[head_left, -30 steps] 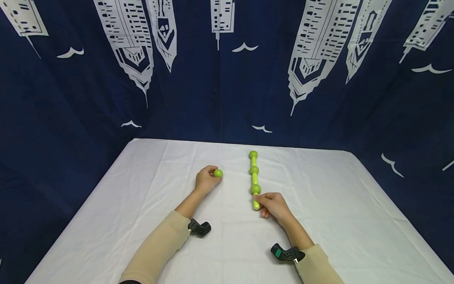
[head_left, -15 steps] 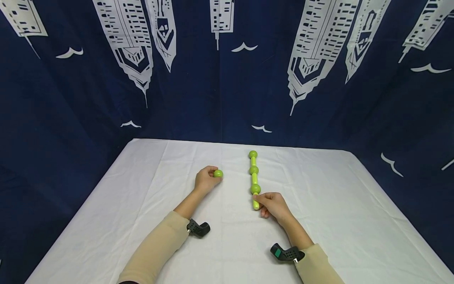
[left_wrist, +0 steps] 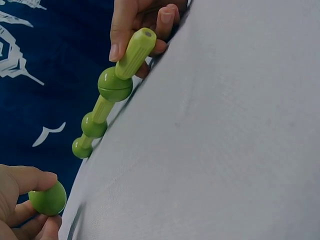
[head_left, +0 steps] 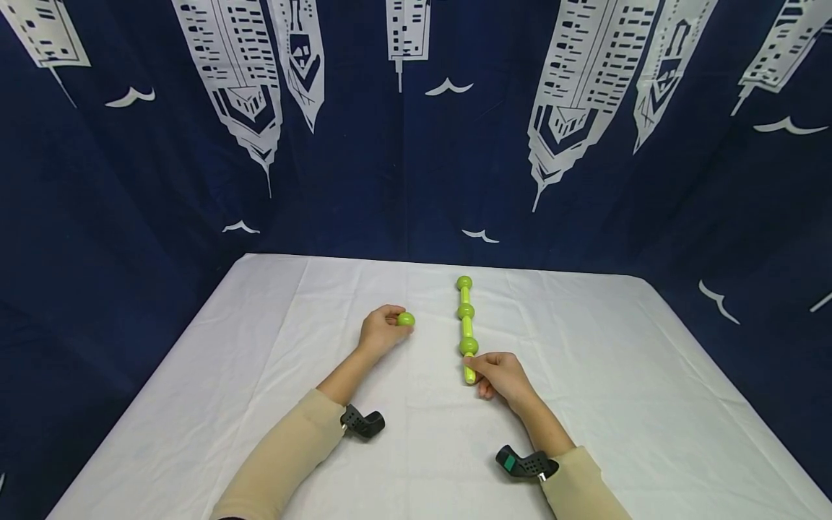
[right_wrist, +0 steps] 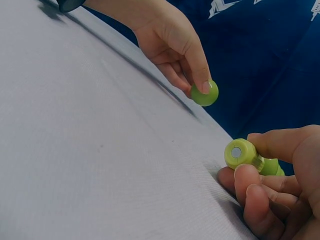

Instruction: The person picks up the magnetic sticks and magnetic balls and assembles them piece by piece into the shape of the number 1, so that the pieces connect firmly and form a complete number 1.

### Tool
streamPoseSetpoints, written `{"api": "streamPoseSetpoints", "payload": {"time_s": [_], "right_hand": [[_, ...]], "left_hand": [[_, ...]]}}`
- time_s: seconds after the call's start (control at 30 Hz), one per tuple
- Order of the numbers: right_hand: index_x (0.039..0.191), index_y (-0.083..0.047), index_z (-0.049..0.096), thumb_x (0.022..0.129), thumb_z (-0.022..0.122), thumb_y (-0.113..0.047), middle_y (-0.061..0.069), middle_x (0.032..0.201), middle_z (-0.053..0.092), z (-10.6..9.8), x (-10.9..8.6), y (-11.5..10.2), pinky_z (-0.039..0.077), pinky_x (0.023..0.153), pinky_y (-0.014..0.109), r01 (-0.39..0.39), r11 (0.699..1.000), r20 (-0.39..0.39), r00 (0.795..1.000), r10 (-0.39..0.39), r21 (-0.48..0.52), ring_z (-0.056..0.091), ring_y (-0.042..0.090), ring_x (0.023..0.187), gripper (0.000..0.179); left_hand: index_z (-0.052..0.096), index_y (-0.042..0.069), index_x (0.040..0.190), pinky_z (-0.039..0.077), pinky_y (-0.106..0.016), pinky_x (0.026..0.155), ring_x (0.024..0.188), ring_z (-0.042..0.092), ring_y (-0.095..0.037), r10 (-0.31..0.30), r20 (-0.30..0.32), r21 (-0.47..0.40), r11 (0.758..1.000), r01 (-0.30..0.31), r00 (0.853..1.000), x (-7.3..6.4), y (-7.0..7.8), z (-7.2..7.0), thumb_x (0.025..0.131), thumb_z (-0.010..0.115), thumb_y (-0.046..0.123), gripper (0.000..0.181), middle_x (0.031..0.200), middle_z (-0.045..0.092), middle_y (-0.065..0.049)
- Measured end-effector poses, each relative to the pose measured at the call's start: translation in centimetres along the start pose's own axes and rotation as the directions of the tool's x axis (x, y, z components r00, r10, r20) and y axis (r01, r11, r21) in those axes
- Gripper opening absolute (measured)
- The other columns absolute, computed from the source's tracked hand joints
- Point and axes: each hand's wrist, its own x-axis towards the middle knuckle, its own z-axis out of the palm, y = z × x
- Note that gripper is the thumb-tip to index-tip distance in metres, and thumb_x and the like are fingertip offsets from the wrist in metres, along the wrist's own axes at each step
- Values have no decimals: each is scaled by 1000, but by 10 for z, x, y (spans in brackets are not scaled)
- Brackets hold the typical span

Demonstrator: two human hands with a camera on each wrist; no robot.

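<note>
My left hand [head_left: 382, 331] pinches a loose green ball [head_left: 406, 319] between thumb and fingers, left of a chain of green balls and yellow-green rods [head_left: 467, 327]. Three balls and three rods make up that chain, lined up from the far side of the table toward me. At its near end my right hand [head_left: 503, 374] grips the last rod [left_wrist: 136, 53] between thumb and fingers. A grey metal disc [right_wrist: 236, 152] shows in that rod's free end in the right wrist view. A gap separates the loose ball from the chain.
White cloth covers the table [head_left: 403, 448], whose far edge meets a dark blue curtain [head_left: 364, 195] printed with white buildings and birds. Black wrist devices [head_left: 362, 422] sit on both forearms, over beige sleeves [head_left: 292, 451].
My left hand has shifted slightly to the right with the green ball, closer to the chain. The right hand and the chain have stayed in place.
</note>
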Motion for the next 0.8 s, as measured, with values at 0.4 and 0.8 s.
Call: {"api": "streamPoseSetpoints", "payload": {"time_s": [0.4,0.8], "right_hand": [[77,3,66,91,68,-22,2,55,56,0,2,2,40,39,19,3,1000,4,1000,-3,8,45,8,40,28],[78,3,67,91,68,-23,2,55,56,0,2,1,40,39,19,2,1000,5,1000,-2,1,45,8,40,29]], "left_hand": [[68,1,112,51,-33,81,93,60,-22,15,40,-12,1000,-14,999,-13,7,3,77,81,11,38,99,66,-8],[69,0,105,51,-28,73,84,60,-17,42,114,-31,999,-39,993,-30,10,8,76,83,16,36,90,66,-5]]}}
